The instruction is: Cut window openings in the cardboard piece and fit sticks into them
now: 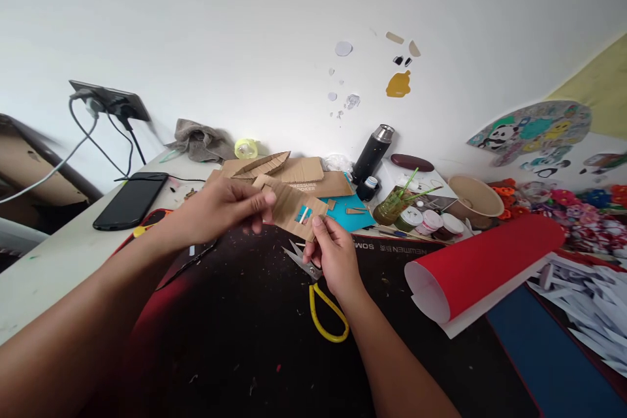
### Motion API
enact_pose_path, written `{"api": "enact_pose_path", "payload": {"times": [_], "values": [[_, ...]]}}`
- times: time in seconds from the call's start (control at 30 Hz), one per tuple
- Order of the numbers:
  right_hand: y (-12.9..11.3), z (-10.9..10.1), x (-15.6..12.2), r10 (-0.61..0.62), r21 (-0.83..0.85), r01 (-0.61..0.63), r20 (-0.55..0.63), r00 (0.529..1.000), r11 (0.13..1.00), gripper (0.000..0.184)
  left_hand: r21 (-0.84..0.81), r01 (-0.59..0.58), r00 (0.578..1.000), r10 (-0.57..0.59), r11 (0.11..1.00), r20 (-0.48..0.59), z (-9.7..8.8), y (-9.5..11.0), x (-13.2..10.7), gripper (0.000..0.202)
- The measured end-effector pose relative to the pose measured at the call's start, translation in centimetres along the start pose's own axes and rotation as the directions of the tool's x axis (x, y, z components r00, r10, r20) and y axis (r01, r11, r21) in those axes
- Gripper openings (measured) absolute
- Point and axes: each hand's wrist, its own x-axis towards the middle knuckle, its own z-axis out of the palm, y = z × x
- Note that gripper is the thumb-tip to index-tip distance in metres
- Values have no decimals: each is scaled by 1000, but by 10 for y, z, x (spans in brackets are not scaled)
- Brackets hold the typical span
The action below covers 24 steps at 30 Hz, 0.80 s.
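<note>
Between my hands a small piece of brown corrugated cardboard (285,204) is held up at a tilt; a rectangular hole in it shows blue and white behind. My right hand (337,253) pinches its right lower corner, thumb on the near face. At the left end my left hand (232,209) is closed with thumb and fingers over the cardboard's edge. Just below, a pair of scissors with yellow handles (329,323) lies on the black desk mat (235,333), blades parted and partly hidden by my right hand.
Behind lie larger cardboard sheets (337,183) and blue paper (360,212). A black flask (373,155), paint jars (431,221) and a jar of brushes (389,206) stand at the back. To the right is a red paper roll (490,268); left, a black phone (130,201).
</note>
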Motion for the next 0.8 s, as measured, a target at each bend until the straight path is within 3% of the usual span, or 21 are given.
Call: {"api": "enact_pose_path", "payload": {"times": [0.07,0.1,0.17,0.37,0.53,0.67,0.8], "values": [[-1,0,1,-9,45,10,-24,1000,999,53,-23,93,963,-84,995,257,6,-3,1,56],[-2,0,1,-16,64,18,-35,999,998,54,-8,121,937,-111,993,331,11,-6,2,52],[-3,-1,1,-30,93,35,-50,998,995,54,-35,131,923,-109,991,370,20,-11,7,46],[-1,-1,2,-30,117,33,-23,999,993,54,-358,135,980,-71,924,188,31,-20,20,62],[0,0,2,-1,126,-3,32,999,992,54,-526,95,994,-107,845,8,34,-21,21,54],[-1,2,-1,47,85,-56,108,993,995,53,-572,48,991,-109,819,-72,34,-24,21,46],[0,4,-3,70,66,-80,148,987,995,53,-503,52,989,-113,863,-93,30,-28,21,43]]}}
